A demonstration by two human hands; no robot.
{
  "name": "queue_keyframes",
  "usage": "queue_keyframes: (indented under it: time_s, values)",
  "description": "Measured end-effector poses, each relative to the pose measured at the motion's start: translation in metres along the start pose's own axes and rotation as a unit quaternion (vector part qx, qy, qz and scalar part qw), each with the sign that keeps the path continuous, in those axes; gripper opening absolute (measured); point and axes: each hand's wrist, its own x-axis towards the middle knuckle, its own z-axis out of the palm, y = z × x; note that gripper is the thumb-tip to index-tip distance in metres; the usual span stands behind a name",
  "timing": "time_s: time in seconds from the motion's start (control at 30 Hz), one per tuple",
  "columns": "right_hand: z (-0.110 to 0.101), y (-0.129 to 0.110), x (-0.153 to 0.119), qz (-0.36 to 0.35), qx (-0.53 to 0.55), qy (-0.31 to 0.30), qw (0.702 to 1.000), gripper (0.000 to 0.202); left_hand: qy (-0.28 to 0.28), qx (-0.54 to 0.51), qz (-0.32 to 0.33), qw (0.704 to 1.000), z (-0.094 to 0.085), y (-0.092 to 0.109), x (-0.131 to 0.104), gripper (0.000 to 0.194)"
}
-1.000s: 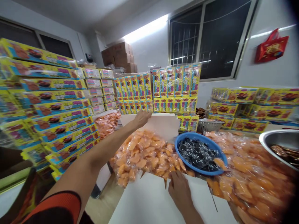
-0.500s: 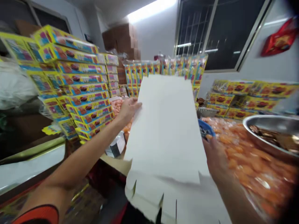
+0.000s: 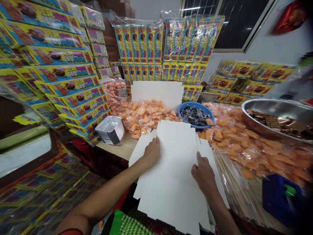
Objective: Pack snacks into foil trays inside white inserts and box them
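A flat white cardboard sheet (image 3: pixel 176 169) with notched edges lies in front of me, over other white sheets that show at both sides. On its left edge rests my left hand (image 3: pixel 152 152), fingers curled and pressed together at the card. My right hand (image 3: pixel 203 170) is at the right edge, with the index finger stretched forward and the other fingers bent. Behind the sheet another white card (image 3: pixel 157 93) leans upright. Orange wrapped pieces (image 3: pixel 146 114) are heaped between the two, beside a blue basin (image 3: pixel 195 126) of dark wrapped pieces.
Stacked foil trays (image 3: pixel 111 130) stand left of the sheets. Yellow-and-blue boxes (image 3: pixel 70 70) tower at the left, with bagged boxes (image 3: pixel 139 44) behind. At the right are a metal bowl (image 3: pixel 251 119) of brown packets, a blue object (image 3: pixel 276 199) and more orange pieces.
The white sheet held up between my hands is now down low, near my body. My hands have come lower and closer together, and the view has tilted down, uncovering the orange pile and basin.
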Motion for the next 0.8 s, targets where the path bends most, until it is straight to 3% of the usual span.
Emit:
queue_keyframes:
  time_s: [0.13, 0.3, 0.4, 0.53, 0.63, 0.8]
  values:
    - [-0.005, -0.018, -0.001, -0.014, -0.009, -0.067, 0.998, 0.062, -0.077, 0.102, 0.020, 0.992, 0.002, 0.013, 0.008, 0.073]
    - [0.000, -0.037, 0.003, -0.088, -0.038, -0.127, 0.987, 0.056, -0.142, 0.154, 0.056, 0.976, -0.008, 0.006, 0.020, 0.046]
    - [0.003, -0.046, 0.002, -0.060, -0.057, -0.124, 0.989, 0.046, -0.089, 0.177, 0.071, 0.978, -0.001, 0.004, 0.019, 0.037]
    - [0.014, -0.045, 0.002, -0.039, -0.038, -0.034, 0.998, 0.046, -0.009, 0.193, 0.087, 0.977, 0.019, 0.005, 0.020, 0.059]
    - [0.028, -0.039, 0.028, -0.105, 0.005, 0.015, 0.994, 0.060, -0.020, 0.206, 0.125, 0.970, 0.026, 0.000, 0.026, 0.071]
    - [0.047, -0.034, 0.107, -0.103, 0.015, -0.038, 0.994, 0.061, -0.043, 0.218, 0.154, 0.963, 0.024, -0.006, 0.029, 0.072]
